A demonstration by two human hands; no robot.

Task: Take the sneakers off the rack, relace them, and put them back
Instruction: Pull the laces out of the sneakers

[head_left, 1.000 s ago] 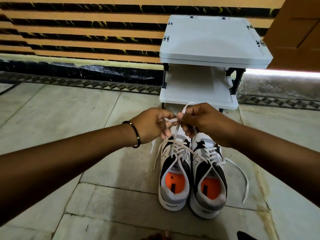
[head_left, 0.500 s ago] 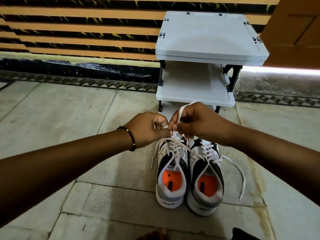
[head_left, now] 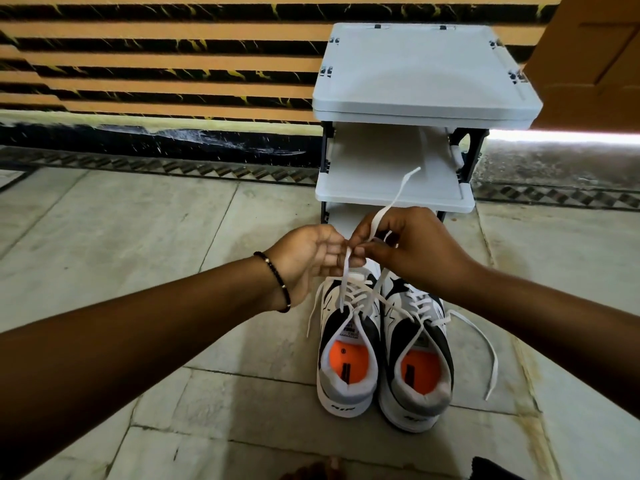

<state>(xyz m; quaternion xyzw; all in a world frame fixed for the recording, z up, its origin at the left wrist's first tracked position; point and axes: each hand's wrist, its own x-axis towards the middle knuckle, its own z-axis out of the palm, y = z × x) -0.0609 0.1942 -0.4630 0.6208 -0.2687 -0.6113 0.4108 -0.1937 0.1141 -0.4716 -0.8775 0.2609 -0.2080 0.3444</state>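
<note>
Two white, black and grey sneakers with orange insoles stand side by side on the floor, heels toward me: the left sneaker [head_left: 348, 344] and the right sneaker [head_left: 415, 358]. My left hand [head_left: 308, 259] and my right hand [head_left: 412, 247] meet just above their toes, both pinching the left sneaker's white lace [head_left: 346, 271]. One lace end [head_left: 403, 185] sticks up past my right hand. The right sneaker's lace [head_left: 485, 351] trails loose on the floor. The grey shoe rack [head_left: 415, 109] stands right behind the shoes.
The rack has bare shelves and stands against a striped orange and black wall [head_left: 156, 64]. A brown door [head_left: 588, 46] is at the top right. Pale stone tiles [head_left: 138, 237] cover the floor around the shoes.
Both hands stay together over the left sneaker. A lace end now flicks up higher past my right hand, in front of the lower shelf.
</note>
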